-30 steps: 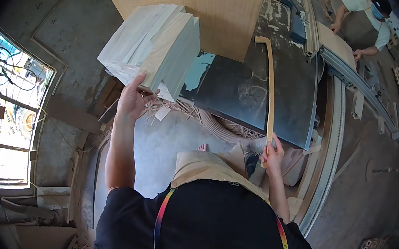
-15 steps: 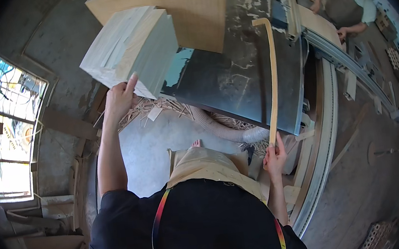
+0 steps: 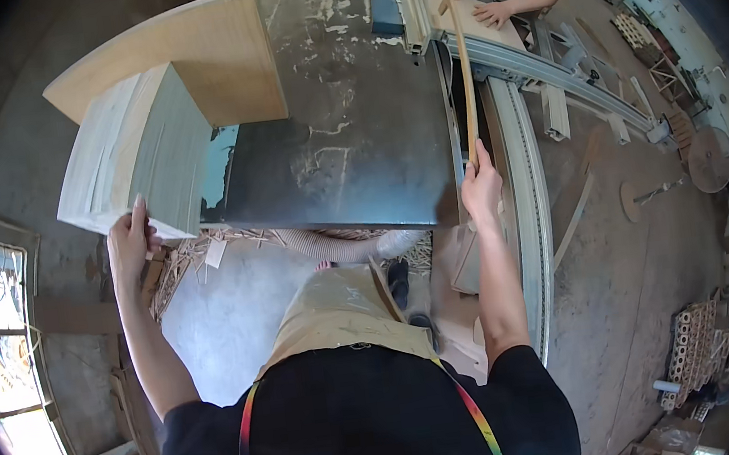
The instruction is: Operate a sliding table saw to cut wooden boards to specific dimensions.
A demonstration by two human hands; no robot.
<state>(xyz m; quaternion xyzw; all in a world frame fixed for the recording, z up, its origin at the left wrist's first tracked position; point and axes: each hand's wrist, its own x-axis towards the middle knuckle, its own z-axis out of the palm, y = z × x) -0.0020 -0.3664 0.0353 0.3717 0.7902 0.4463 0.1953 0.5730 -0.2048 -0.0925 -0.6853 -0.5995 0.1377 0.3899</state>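
Note:
My right hand point(image 3: 483, 191) is closed round the lower end of a long thin wooden stick point(image 3: 466, 81) with a hooked far end. The stick points away from me, and its hook reaches over a pale board point(image 3: 471, 18) on the far side of the saw table. At the left, my left hand point(image 3: 126, 247) grips the near lower corner of a stack of pale wooden boards point(image 3: 159, 147); its fingers are curled and partly hidden. The stack sits at the left end of the dark machine table point(image 3: 329, 155), in front of an upright plywood panel point(image 3: 233, 63).
Across the table a co-worker's hand point(image 3: 495, 14) lies on the pale board. A metal rail point(image 3: 578, 86) runs along the right side. Wood offcuts point(image 3: 176, 271) and a ribbed hose point(image 3: 317, 244) lie below the table. A barred window point(image 3: 6, 358) is at the left.
My right hand has moved forward with the stick, bringing its hook to the co-worker's board. The view has shifted right. My left hand stays at the stack's corner.

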